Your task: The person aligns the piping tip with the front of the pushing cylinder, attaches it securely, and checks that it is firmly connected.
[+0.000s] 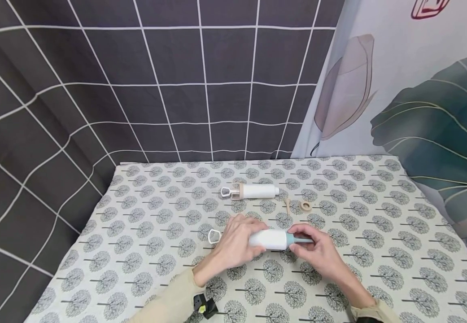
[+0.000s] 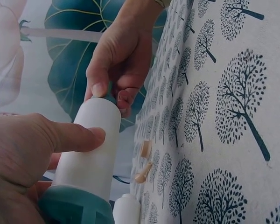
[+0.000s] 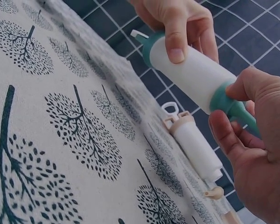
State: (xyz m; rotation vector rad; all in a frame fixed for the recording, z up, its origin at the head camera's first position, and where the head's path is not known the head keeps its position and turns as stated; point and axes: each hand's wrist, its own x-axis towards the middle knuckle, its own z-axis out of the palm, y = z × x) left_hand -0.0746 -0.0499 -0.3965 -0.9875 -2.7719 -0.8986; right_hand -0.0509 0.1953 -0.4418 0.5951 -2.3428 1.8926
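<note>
A white plunger-type syringe [image 1: 271,239] with teal ends is held between both hands, over the patterned tablecloth. My left hand [image 1: 237,240] grips its white barrel, thumb lying along the side. Beyond that hand sticks out the syringe's white loop handle [image 1: 214,236]. At the opposite end, my right hand [image 1: 320,253] pinches the teal nozzle cap [image 3: 219,98] between thumb and fingers. The narrow teal tip points right in the head view. In the left wrist view a wide teal collar [image 2: 74,205] shows at the handle end.
Farther back lies a second white syringe [image 1: 258,191] with a beige collar and loop handle. To its right are a small beige nozzle [image 1: 287,205] and a beige ring [image 1: 305,206]. A dark grid curtain [image 1: 229,103] hangs behind the table [image 1: 156,278].
</note>
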